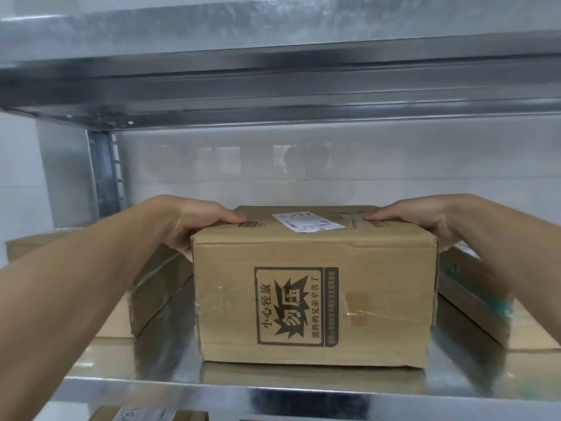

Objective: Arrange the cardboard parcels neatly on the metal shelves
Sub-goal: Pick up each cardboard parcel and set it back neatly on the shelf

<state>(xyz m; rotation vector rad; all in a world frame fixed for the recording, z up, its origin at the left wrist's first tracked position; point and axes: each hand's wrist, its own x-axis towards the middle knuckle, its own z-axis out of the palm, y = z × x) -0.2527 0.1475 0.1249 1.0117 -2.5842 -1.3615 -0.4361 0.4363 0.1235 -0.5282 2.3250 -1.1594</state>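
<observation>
A brown cardboard parcel (315, 296) with a black printed warning panel on its front and a white label on top stands on the metal shelf (170, 369), in the middle. My left hand (194, 223) grips its upper left edge, thumb on top and fingers down the side. At the upper right edge my right hand (425, 220) holds it the same way. Whether the parcel's base rests fully on the shelf cannot be told.
A flat parcel (151, 287) lies on the shelf to the left, another flat parcel (485, 302) with green print to the right. The upper shelf (273, 86) hangs low overhead. A white tiled wall closes the back. More parcels (145, 414) show on the shelf below.
</observation>
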